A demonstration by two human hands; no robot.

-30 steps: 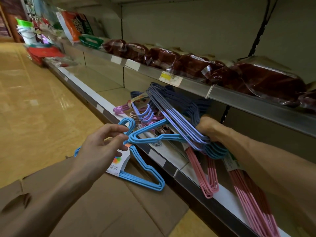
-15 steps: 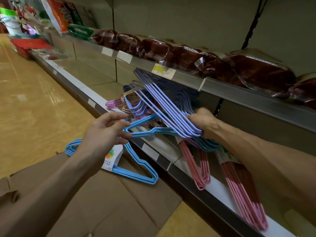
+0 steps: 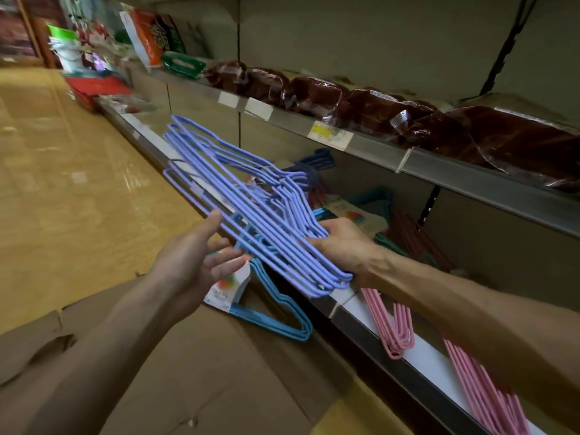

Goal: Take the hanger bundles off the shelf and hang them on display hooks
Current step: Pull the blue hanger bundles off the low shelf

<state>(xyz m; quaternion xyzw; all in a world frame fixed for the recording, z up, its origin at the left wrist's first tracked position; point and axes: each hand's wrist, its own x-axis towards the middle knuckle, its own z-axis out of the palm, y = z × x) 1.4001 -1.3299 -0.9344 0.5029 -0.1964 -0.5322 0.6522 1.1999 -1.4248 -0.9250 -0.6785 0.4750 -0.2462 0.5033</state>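
In shop aisle | lower shelf point(image 3: 417, 350) | right hand point(image 3: 343, 246) grips purple hangers point(image 3: 251, 202) | left hand point(image 3: 194, 262) spread

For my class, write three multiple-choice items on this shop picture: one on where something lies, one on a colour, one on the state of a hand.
1. Where does the light blue hanger bundle lie?
A. on the flattened cardboard below the shelf edge
B. on the upper shelf
C. on a wall hook

2. What colour is the hanger bundle held by the right hand?
A. green
B. lavender
C. red

3. How is the left hand?
A. in a fist
B. gripping a bag
C. open, palm up

Key: 1 A, it rests on brown board; 2 B, its wires are pale purple; 3 C, fingers are spread under the bundle.
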